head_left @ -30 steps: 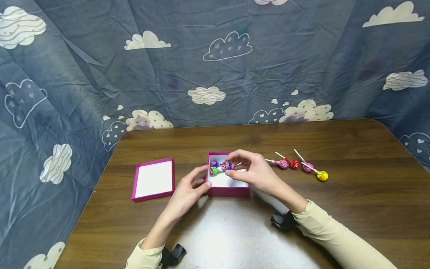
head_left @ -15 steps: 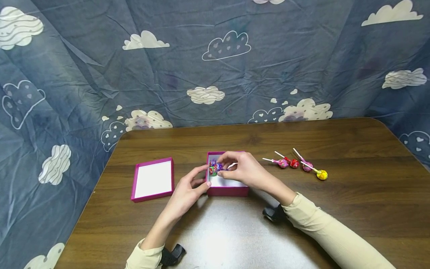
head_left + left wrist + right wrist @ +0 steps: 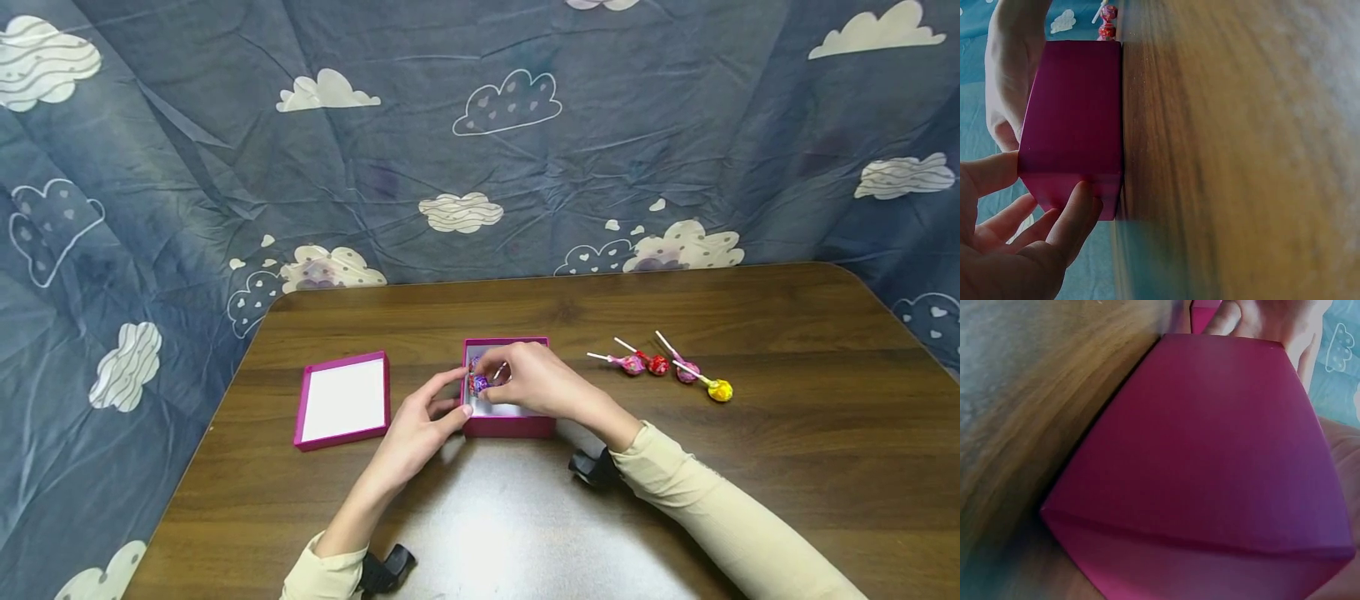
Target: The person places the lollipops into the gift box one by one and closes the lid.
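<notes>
A magenta box [image 3: 510, 427] with a white inside stands open-topped on the table. My right hand [image 3: 542, 380] reaches down into it and pinches a purple-wrapped lollipop [image 3: 481, 384] at the box's left wall; a white stick shows beneath the palm. Other wrapped lollipops beside it are mostly covered by the fingers. My left hand [image 3: 414, 427] rests its fingertips and thumb against the box's left side. In the left wrist view, relaxed fingers [image 3: 1071, 215] touch the box's side wall. The right wrist view is filled by the box's outer wall [image 3: 1204, 444].
The box's lid [image 3: 343, 400] lies upturned to the left, white inside showing. Right of the box are a pink lollipop [image 3: 633, 365], a red lollipop [image 3: 658, 365], another pink lollipop [image 3: 687, 372] and a yellow lollipop [image 3: 720, 391]. A cloud-patterned cloth [image 3: 510, 167] hangs behind the table.
My right hand has moved left and lower within the box, carrying the purple lollipop to the left wall beside the others. My left hand has stayed at the box's side.
</notes>
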Available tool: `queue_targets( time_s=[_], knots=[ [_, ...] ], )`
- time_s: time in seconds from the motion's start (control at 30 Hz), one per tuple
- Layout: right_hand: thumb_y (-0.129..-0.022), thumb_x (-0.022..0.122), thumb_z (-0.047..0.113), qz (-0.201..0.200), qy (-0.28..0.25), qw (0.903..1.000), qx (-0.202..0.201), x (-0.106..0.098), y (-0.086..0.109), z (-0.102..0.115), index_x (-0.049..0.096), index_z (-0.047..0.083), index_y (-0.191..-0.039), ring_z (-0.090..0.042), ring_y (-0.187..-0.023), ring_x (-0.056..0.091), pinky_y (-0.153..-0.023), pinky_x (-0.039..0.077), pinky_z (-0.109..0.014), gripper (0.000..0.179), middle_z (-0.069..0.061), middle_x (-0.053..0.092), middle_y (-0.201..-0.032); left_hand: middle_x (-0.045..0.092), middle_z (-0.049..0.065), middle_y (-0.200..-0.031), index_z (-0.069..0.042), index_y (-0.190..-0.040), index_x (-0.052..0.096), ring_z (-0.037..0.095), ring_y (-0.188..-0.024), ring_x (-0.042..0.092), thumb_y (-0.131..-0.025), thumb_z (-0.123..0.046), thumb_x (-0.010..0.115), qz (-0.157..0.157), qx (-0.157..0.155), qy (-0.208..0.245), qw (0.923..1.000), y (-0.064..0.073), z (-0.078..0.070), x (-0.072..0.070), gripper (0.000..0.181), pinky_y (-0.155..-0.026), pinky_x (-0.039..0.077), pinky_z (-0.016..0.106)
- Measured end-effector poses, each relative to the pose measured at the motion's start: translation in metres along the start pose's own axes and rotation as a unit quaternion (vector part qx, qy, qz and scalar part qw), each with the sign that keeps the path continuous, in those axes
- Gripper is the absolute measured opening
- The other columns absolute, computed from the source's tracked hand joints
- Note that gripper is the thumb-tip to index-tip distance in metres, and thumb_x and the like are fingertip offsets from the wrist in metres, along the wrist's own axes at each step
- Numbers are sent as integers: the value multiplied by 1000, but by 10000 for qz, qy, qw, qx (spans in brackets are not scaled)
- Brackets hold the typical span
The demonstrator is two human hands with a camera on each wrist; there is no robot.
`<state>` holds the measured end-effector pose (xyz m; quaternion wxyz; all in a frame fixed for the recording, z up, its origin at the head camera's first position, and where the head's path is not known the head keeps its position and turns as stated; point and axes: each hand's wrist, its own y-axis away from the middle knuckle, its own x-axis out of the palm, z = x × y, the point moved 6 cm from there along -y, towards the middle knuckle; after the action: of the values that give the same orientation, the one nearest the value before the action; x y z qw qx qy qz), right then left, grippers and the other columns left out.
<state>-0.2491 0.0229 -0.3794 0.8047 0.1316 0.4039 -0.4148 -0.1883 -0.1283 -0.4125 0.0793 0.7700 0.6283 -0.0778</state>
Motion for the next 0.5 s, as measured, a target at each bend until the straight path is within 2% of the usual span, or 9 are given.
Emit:
queue_targets(
  time_s=[0.27, 0.4, 0.5],
  knots=[
    [-77, 79, 16, 301, 363, 9988, 107, 11, -6, -2, 75, 19, -94, -4, -72, 58, -67, 47, -28, 19, 14, 64, -75, 60, 14, -131, -20, -140, 55, 26, -114, 62, -92, -13, 69, 0, -70, -21, 10000, 1, 0, 2, 50, -87, 52, 40],
    [-75, 79, 16, 313, 622, 9974, 192, 14, -8, -3, 75, 20, -93, -5, -69, 55, -63, 45, -28, 19, 14, 61, -71, 59, 13, -133, -20, -140, 55, 26, -114, 61, -91, -13, 70, -11, -83, -33, 10000, 1, 0, 1, 51, -86, 52, 41],
    [-74, 80, 13, 285, 631, 9974, 180, 15, -10, -3, 74, 20, -91, -5, -69, 54, -63, 44, -28, 19, 14, 60, -70, 59, 12, -133, -20, -140, 55, 26, -114, 62, -91, -13, 70, -34, -82, -27, 10000, 0, 1, 0, 51, -86, 52, 41]
  ],
)
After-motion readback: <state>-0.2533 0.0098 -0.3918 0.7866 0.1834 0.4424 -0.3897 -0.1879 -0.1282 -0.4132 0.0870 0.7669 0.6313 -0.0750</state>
